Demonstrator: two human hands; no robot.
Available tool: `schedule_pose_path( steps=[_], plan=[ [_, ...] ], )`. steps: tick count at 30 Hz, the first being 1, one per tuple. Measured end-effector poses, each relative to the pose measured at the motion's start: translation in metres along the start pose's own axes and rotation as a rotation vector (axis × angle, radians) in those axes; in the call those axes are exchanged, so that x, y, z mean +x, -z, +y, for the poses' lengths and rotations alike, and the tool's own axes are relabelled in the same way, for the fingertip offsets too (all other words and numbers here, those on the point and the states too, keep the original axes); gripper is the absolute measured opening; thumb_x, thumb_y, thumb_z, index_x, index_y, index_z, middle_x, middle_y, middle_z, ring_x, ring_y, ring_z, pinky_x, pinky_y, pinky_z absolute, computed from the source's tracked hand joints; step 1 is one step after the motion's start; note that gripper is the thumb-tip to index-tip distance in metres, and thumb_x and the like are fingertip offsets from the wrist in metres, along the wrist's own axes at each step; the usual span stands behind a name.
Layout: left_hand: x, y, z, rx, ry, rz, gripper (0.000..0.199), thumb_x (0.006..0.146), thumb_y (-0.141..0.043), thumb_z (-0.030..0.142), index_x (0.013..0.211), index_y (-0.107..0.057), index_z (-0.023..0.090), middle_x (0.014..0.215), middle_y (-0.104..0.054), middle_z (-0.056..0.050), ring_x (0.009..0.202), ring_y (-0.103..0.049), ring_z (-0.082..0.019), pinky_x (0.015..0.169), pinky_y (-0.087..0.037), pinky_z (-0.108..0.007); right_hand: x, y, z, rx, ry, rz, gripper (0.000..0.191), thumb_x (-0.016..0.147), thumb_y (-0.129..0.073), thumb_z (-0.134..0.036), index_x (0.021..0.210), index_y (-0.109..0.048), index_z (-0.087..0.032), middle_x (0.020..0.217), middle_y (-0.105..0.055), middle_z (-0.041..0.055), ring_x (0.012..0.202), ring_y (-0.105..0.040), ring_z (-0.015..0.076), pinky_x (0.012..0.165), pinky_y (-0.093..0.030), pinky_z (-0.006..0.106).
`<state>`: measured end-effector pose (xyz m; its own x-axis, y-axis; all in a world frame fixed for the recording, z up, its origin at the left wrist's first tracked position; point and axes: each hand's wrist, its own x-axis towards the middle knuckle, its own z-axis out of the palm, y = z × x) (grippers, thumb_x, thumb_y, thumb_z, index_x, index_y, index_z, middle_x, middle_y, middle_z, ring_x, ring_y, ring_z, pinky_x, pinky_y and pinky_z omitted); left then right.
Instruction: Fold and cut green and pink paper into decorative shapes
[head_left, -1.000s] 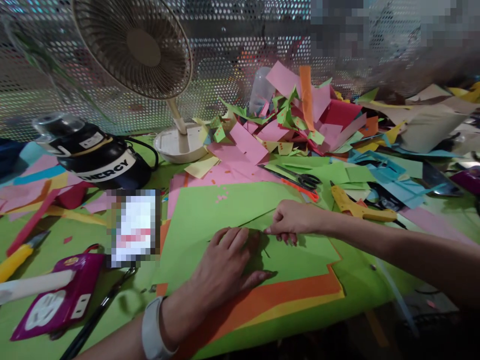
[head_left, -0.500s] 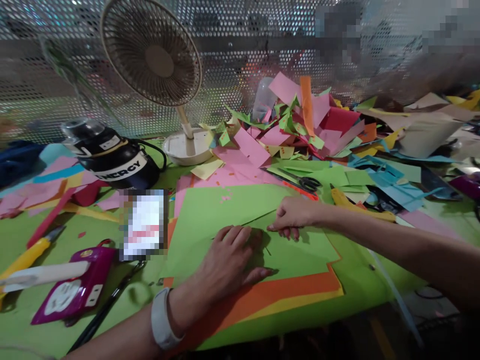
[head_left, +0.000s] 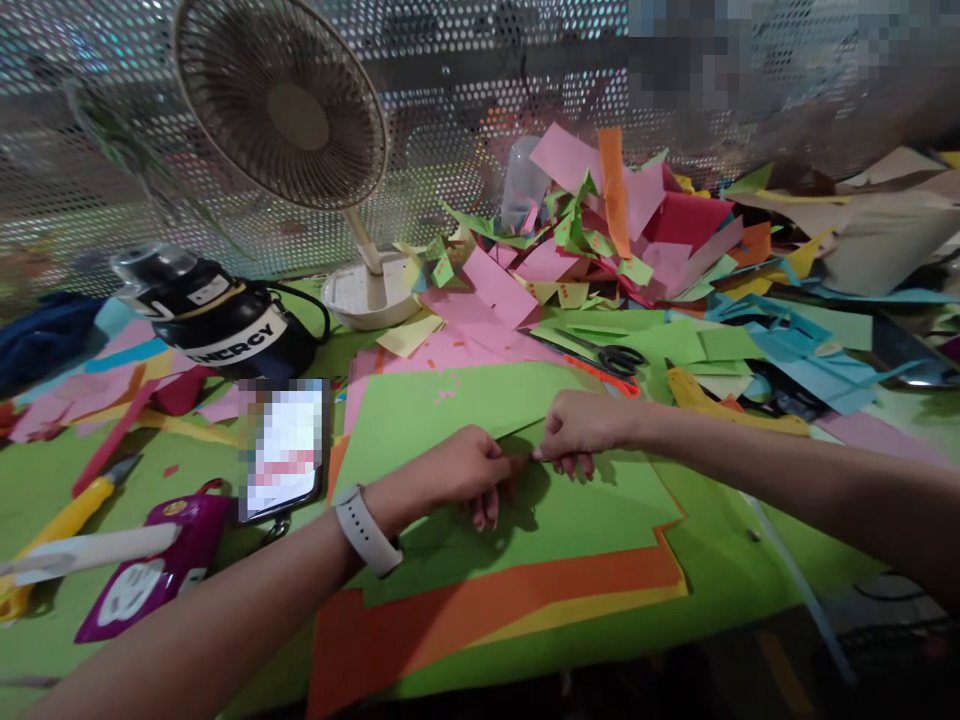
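A green paper sheet (head_left: 442,400) lies over orange (head_left: 405,625) and yellow sheets, with a thin dark slit or edge running across it. Over its middle is my left hand (head_left: 469,475), a white watch band on the wrist, its fingers curled and the index finger pointing toward the other hand. My right hand (head_left: 581,430) rests closed on the sheet just to the right, fingertips pinched near the end of that edge. Whatever either hand grips is too small to make out. The fingertips of both hands nearly meet.
Black scissors (head_left: 619,358) and a yellow cutter (head_left: 727,405) lie beyond my right arm. A phone (head_left: 289,455), a purple pouch (head_left: 161,560) and another yellow cutter (head_left: 67,515) are at left. Behind stand a black bottle (head_left: 232,325), a fan (head_left: 300,115) and heaped paper scraps (head_left: 570,240).
My left hand has lifted from lying spread on the green sheet and curled its fingers, pointing toward my right hand. My right hand stays nearly in place. The view has shifted slightly.
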<state>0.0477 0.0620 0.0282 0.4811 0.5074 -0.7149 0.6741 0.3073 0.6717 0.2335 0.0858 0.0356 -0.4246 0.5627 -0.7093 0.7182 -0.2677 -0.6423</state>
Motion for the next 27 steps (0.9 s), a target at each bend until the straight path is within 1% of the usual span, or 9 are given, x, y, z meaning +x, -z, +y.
schedule_pose_path(
  steps=[7,15,18,20,21,23,24,26,27],
  plan=[
    [-0.001,-0.002,0.002,-0.057,0.021,-0.009,0.052,0.09,-0.051,0.041,0.044,-0.055,0.016,0.032,-0.05,0.002,0.031,-0.044,-0.008,0.04,-0.03,-0.022,0.001,0.0,0.002,-0.005,0.009,0.0,0.035,0.08,-0.068,-0.024,0.048,-0.059,-0.014,0.045,-0.061,-0.0036,0.036,-0.055,0.0072,0.043,-0.046,0.019],
    [-0.005,-0.004,-0.002,-0.063,0.047,0.029,0.045,0.089,-0.048,0.033,0.048,-0.057,0.016,0.034,-0.051,0.002,0.03,-0.04,-0.008,0.042,-0.032,-0.023,0.003,-0.001,0.006,-0.02,0.029,0.017,0.034,0.079,-0.07,-0.028,0.049,-0.06,-0.014,0.046,-0.061,-0.0033,0.037,-0.056,0.007,0.042,-0.046,0.018],
    [-0.014,-0.006,-0.007,-0.019,0.023,0.043,0.043,0.089,-0.046,0.032,0.049,-0.054,0.017,0.036,-0.052,0.002,0.031,-0.043,-0.009,0.04,-0.032,-0.022,0.003,-0.001,0.007,-0.027,0.038,0.029,0.034,0.078,-0.071,-0.029,0.049,-0.061,-0.014,0.047,-0.062,-0.003,0.038,-0.056,0.0073,0.043,-0.046,0.018],
    [-0.026,-0.009,-0.013,0.048,-0.048,0.169,0.042,0.091,-0.044,0.037,0.054,-0.053,0.019,0.038,-0.052,0.003,0.033,-0.046,-0.011,0.039,-0.032,-0.022,0.002,-0.001,0.007,-0.032,0.039,0.039,0.034,0.077,-0.072,-0.03,0.048,-0.061,-0.014,0.046,-0.062,-0.0022,0.038,-0.056,0.0074,0.044,-0.046,0.018],
    [-0.033,-0.01,-0.017,0.111,-0.127,0.319,0.043,0.092,-0.042,0.042,0.057,-0.053,0.02,0.039,-0.052,0.003,0.034,-0.047,-0.011,0.04,-0.034,-0.023,0.002,-0.001,0.007,-0.033,0.038,0.044,0.035,0.076,-0.073,-0.031,0.048,-0.061,-0.014,0.046,-0.063,-0.0017,0.038,-0.056,0.0076,0.045,-0.046,0.018],
    [-0.045,-0.012,-0.028,0.34,-0.385,0.686,0.046,0.095,-0.037,0.046,0.062,-0.056,0.02,0.049,-0.058,0.001,0.045,-0.054,-0.013,0.048,-0.041,-0.025,0.0,-0.001,0.006,-0.031,0.033,0.051,0.035,0.073,-0.075,-0.033,0.047,-0.06,-0.014,0.046,-0.064,-0.0008,0.039,-0.057,0.0081,0.046,-0.046,0.019],
    [-0.048,-0.013,-0.034,0.465,-0.511,0.795,0.044,0.097,-0.036,0.043,0.07,-0.061,0.019,0.061,-0.065,-0.003,0.057,-0.06,-0.015,0.058,-0.046,-0.028,-0.001,-0.001,0.005,-0.028,0.03,0.054,0.035,0.072,-0.076,-0.034,0.047,-0.061,-0.014,0.046,-0.064,-0.0007,0.039,-0.057,0.0082,0.046,-0.046,0.019],
    [-0.05,-0.015,-0.047,0.703,-0.68,0.828,0.039,0.098,-0.034,0.041,0.104,-0.065,0.017,0.095,-0.071,-0.01,0.087,-0.065,-0.022,0.077,-0.05,-0.037,-0.003,-0.002,0.004,-0.019,0.022,0.061,0.033,0.071,-0.076,-0.034,0.049,-0.061,-0.014,0.046,-0.064,-0.0013,0.039,-0.057,0.0082,0.046,-0.047,0.019],
    [-0.047,-0.015,-0.054,0.812,-0.712,0.813,0.043,0.099,-0.034,0.042,0.122,-0.058,0.015,0.112,-0.068,-0.013,0.102,-0.063,-0.025,0.086,-0.049,-0.041,-0.005,-0.003,0.003,-0.014,0.015,0.062,0.033,0.071,-0.076,-0.033,0.049,-0.061,-0.014,0.046,-0.064,-0.0018,0.038,-0.056,0.0079,0.045,-0.047,0.019]
  ],
)
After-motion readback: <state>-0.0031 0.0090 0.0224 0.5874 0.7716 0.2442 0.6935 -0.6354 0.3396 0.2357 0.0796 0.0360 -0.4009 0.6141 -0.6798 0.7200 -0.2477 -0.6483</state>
